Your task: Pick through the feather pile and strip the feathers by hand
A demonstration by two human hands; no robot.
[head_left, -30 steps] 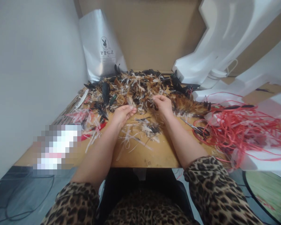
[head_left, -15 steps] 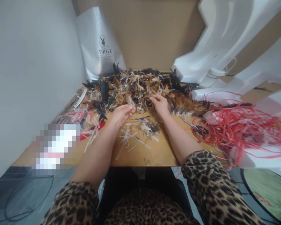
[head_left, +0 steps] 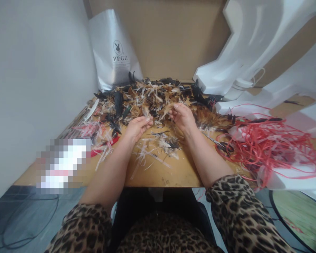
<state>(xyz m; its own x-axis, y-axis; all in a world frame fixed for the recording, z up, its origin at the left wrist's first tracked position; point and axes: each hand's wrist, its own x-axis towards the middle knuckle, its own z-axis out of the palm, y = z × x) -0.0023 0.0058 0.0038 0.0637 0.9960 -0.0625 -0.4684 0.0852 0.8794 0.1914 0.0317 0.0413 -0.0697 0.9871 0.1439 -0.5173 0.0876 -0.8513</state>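
Observation:
My left hand (head_left: 138, 129) is closed in a pinch on a pale feather (head_left: 145, 111), whose tip points upward from the fingers. A brown feather (head_left: 166, 111) sticks out to the left from the closed fingertips of my right hand (head_left: 183, 117). Both hands hover just in front of a heap of brown, white and black feathers (head_left: 155, 92). Below them, a small clump of loose feathers (head_left: 170, 144) and some clear ribbon strips (head_left: 143, 154) lie on the wooden table (head_left: 158, 177).
Scissors (head_left: 217, 141) lie right of my right forearm, beside a large tangle of red ribbon (head_left: 276, 147). A silver bag (head_left: 116, 52) stands at the back left. White foam pieces (head_left: 242, 45) rise on the right. Pink and clear strips (head_left: 91, 129) lie at the left.
My right hand has lifted slightly away from the heap and turned, with a brown feather now showing in its fingers. The left hand stays nearly in place with its pale feather.

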